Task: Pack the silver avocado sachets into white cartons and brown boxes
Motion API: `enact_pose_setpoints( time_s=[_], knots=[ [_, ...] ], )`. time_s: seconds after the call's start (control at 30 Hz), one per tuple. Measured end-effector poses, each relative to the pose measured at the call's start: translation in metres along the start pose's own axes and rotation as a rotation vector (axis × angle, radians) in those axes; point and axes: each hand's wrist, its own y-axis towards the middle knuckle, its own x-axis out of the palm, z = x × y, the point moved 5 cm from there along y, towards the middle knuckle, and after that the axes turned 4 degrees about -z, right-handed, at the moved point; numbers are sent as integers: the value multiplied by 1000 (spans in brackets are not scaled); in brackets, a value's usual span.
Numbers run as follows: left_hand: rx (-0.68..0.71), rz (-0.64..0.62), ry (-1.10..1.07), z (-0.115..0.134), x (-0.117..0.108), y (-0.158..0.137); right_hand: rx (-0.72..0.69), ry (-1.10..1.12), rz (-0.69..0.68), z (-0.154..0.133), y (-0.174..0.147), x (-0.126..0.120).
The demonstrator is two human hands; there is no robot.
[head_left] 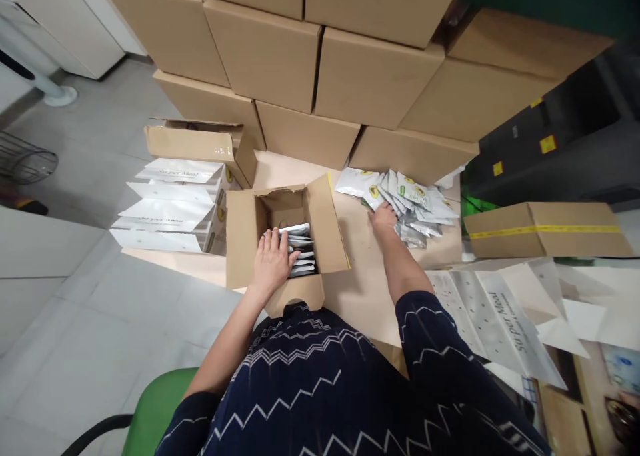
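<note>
An open cardboard box (pixel 336 233) stands in front of me with its flaps folded out. Inside it, several flat silvery pouches (pixel 303 261) are lined up on edge in a row. My left hand (pixel 274 259) lies over the box's left side, fingers extended and touching the tops of the pouches. To the right, a loose heap of white and silver pouches (pixel 417 203) with avocado pictures rests on the table. At the heap's near left edge, my right hand (pixel 384 217) has its fingers curled on a pouch; its fingertips are partly hidden.
A wall of stacked cardboard boxes (pixel 263 56) rises behind the table (pixel 357 303). White printed "Superfood Meal"-style cartons (pixel 167 206) and an open brown box (pixel 190 143) stand left. On the right are a yellow-taped box (pixel 545 231) and more white cartons (pixel 500 303). A green chair (pixel 160 403) is lower left.
</note>
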Motion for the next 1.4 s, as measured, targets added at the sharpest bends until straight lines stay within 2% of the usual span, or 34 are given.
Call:
enact_pose_setpoints(
  time_s=[0.1, 0.27, 0.37, 0.47, 0.5, 0.57, 0.63, 0.7, 0.77, 0.83, 0.87, 0.93, 1.0, 1.1, 1.23, 1.4],
  knots=[
    [2, -10, -6, 0, 0, -1, -37, -38, 43, 0, 4, 4],
    [-6, -17, -20, 0, -1, 0, -33, 46, 95, -1, -12, -15],
    [-9, -13, -36, 0, -2, 0, -26, 295, 152, 11, -31, -35],
    [-10, -3, -53, 0, -3, 0, -49, 796, 217, 29, -58, -62],
    [-9, 0, -50, 0, -3, 0, -97, 979, 236, 33, -69, -74],
    [-1, 4, -33, 1, -3, 0, -286, 1266, 246, 35, -96, -105],
    [4, 9, -20, 1, -3, 0, -551, 1362, 187, 26, -128, -140],
    [4, 13, -25, 1, -3, 0, -828, 1225, 75, 5, -165, -170],
    [-1, 9, -37, 1, -3, 0, -1088, 902, -5, -27, -204, -188],
    [-5, -3, -50, 1, -2, 0, -1282, 533, -9, -64, -235, -191],
    [-4, -5, -55, 1, -1, 1, -1330, 373, 5, -84, -245, -187],
    [2, 3, -62, 1, -1, 1, -1327, 90, 27, -123, -253, -170],
    [5, 17, -57, 2, -1, 1, -1278, -126, 16, -159, -247, -147],
    [-5, 13, -40, 2, -1, 1, -1253, -277, -92, -200, -228, -114],
    [-17, -4, -50, 2, 0, 1, -1268, -330, -308, -229, -210, -86],
    [-21, 7, -82, 2, -1, 1, -1226, -545, -421, -245, -205, -53]
  ],
)
